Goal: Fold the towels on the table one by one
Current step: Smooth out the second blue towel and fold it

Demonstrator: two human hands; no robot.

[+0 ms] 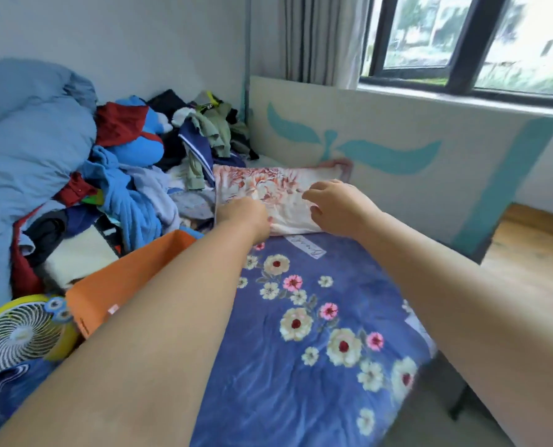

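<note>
Both arms reach forward to a pink-and-white floral towel [281, 195] that lies at the far end of a blue flowered blanket [317, 333], up against a cream board painted with teal wing shapes [381, 150]. The towel looks folded into a long block, its near edge resting on the blanket just above a small white label [306, 250].

The left hand [246, 216] sits at the towel's near left corner with its fingers curled down into the cloth; its grip seems to be pinching the edge, though the fingertips are hidden behind the knuckles. The right hand [336, 204] hovers over the towel's right part, fingers bent and thumb spread, its grip loose and holding nothing that can be seen.

Left of the towel lies a heap of mixed clothes [172, 156], and further left a bundled blue duvet [30, 140]. An orange cloth [123, 279] lies beside the blanket's left edge, under the left forearm. Nearer than that stands a small yellow fan [20, 337]. Above the board is a dark-framed window [468, 43].
</note>
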